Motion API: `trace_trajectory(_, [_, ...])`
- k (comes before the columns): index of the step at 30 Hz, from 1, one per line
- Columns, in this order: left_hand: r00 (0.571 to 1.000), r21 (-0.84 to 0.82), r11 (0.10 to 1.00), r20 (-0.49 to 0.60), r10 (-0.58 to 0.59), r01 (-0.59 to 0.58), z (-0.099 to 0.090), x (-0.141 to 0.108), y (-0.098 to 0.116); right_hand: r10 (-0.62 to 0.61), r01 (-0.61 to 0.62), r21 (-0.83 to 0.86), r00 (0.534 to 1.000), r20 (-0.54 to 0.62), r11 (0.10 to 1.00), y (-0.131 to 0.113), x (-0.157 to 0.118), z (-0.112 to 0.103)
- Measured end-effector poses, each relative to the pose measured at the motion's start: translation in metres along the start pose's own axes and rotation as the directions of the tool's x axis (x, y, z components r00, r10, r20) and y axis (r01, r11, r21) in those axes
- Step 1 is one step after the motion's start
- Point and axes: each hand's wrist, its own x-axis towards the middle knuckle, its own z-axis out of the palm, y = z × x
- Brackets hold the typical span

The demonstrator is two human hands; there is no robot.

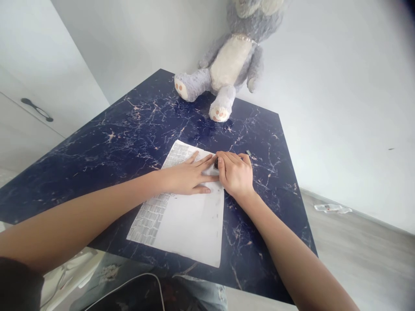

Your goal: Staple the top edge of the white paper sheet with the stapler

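Note:
A sheet of paper (191, 229) lies on the dark blue marbled table, with rows of grey printed or drawn pattern down its left side and a mostly white area to the right. Flat on its upper part rests my left hand (186, 175), fingers spread, holding nothing. My right hand (236, 172) is closed at the sheet's upper right edge, around a small dark object (216, 163). Only a bit of that object shows by the thumb, and its kind is hidden. A small greenish-grey piece (248, 152) shows just beyond the right knuckles; whether it belongs to the held object I cannot tell.
A large grey and cream teddy bear (231, 60) sits at the far corner of the table (129, 125), against the wall. White drawers with a dark handle (37, 110) stand to the left. Some clear plastic packaging (332, 208) lies on the floor at right.

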Motion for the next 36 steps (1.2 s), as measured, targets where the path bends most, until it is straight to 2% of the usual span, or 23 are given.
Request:
trace_trajectory(7, [1.000,-0.014,1.000,-0.013,-0.015,0.014,0.004,0.000,0.001,0.006,-0.005,-0.057,1.000,0.017,0.998,-0.004,-0.001,0.003])
trace_trajectory(13, [0.999,-0.029,0.999,-0.006,-0.038,0.038,0.006,0.000,-0.001,-0.051,0.061,-0.148,0.996,0.071,0.987,-0.013,-0.001,0.005])
trace_trajectory(17, [0.999,-0.014,0.999,0.010,-0.041,0.041,0.004,-0.001,-0.001,-0.060,0.067,-0.132,0.996,0.059,0.989,-0.011,-0.001,0.007])
trace_trajectory(23, [1.000,0.017,1.000,0.010,-0.017,0.017,-0.002,-0.003,-0.001,0.076,-0.089,-0.098,0.989,-0.127,0.991,0.014,-0.002,0.009])
trace_trajectory(28, [1.000,0.045,0.999,0.022,-0.008,0.007,-0.002,-0.004,-0.003,0.092,-0.125,-0.169,0.977,-0.190,0.978,0.033,-0.002,0.009])
trace_trajectory(33, [0.999,0.085,0.996,0.034,-0.029,0.026,0.000,-0.004,-0.005,0.233,-0.293,-0.207,0.934,-0.271,0.934,0.061,-0.004,0.005])
trace_trajectory(36, [0.998,0.110,0.993,0.046,-0.037,0.031,0.001,-0.004,-0.005,0.284,-0.352,-0.213,0.913,-0.292,0.912,0.070,-0.005,0.005])
